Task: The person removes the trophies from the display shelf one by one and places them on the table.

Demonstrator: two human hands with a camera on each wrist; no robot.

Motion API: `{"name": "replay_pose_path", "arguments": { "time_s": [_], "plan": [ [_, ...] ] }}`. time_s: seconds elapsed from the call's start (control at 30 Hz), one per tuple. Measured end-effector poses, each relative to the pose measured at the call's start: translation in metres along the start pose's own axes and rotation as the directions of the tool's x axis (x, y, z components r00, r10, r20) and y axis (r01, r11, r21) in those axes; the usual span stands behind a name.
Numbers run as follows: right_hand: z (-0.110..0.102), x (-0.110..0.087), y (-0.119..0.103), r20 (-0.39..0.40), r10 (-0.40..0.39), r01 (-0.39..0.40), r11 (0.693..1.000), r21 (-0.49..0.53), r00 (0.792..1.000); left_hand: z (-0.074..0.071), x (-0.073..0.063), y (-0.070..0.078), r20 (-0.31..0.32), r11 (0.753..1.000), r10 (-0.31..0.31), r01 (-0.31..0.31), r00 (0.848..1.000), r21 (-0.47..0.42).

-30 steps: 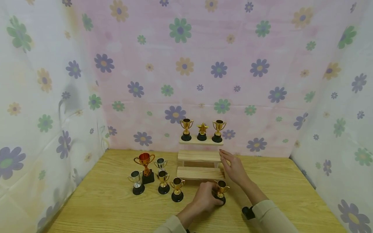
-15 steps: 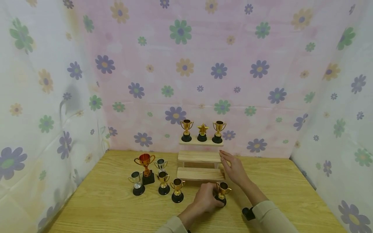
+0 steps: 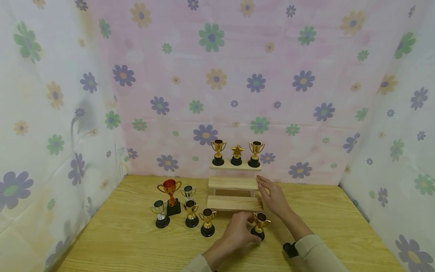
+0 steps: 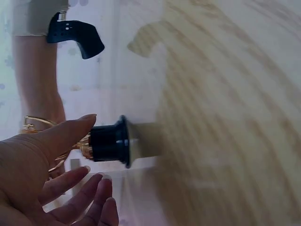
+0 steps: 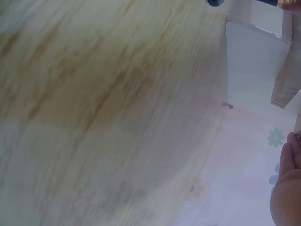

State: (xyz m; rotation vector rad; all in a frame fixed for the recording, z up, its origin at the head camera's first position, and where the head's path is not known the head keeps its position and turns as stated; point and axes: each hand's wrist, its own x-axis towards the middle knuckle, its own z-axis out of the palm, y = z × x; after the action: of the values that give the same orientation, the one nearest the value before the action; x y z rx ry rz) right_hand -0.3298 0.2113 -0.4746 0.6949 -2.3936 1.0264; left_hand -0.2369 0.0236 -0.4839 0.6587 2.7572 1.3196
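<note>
A small gold cup trophy point(image 3: 260, 222) with a black base stands upright on the table in front of the stand. My left hand point(image 3: 238, 231) is around its left side, thumb beside the base. In the left wrist view the fingers point(image 4: 77, 197) are spread from the thumb, with a gap to the black base point(image 4: 110, 142). My right hand point(image 3: 274, 197) has straight fingers at the right end of the three-tier wooden stand point(image 3: 233, 183). On its top shelf are two gold cup trophies point(image 3: 218, 151) point(image 3: 255, 153) and a gold star trophy point(image 3: 236, 154) between them.
Left of the stand are two gold cups point(image 3: 207, 222) point(image 3: 191, 212), two silver cups point(image 3: 160, 213) point(image 3: 188, 192) and a larger orange-bronze trophy point(image 3: 170, 194) on a square black base. Flowered cloth point(image 3: 149, 124) encloses the back and sides of the wooden table point(image 3: 112, 234).
The gold trophy has shifted slightly right. My left hand's grip around it has loosened and its fingers have drawn back a little to the left. My right hand has stayed at the stand.
</note>
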Motion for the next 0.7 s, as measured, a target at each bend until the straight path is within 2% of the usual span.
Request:
{"name": "replay_pose_path", "arguments": {
  "time_s": [0.23, 0.4, 0.7],
  "plan": [
    [0.000, -0.001, 0.001, -0.003, 0.004, -0.004, 1.000, 0.009, 1.000, -0.015, -0.005, 0.012, -0.009, 1.000, 0.014, -0.014, 1.000, 0.016],
    [-0.001, -0.001, 0.000, -0.003, 0.008, -0.008, 1.000, 0.007, 1.000, -0.026, -0.009, 0.019, 0.000, 1.000, 0.015, -0.015, 1.000, -0.007],
    [-0.001, 0.001, 0.000, -0.004, 0.001, -0.001, 1.000, 0.014, 1.000, -0.055, -0.014, 0.033, -0.050, 0.997, 0.050, -0.053, 0.997, -0.063]
  ]
}}
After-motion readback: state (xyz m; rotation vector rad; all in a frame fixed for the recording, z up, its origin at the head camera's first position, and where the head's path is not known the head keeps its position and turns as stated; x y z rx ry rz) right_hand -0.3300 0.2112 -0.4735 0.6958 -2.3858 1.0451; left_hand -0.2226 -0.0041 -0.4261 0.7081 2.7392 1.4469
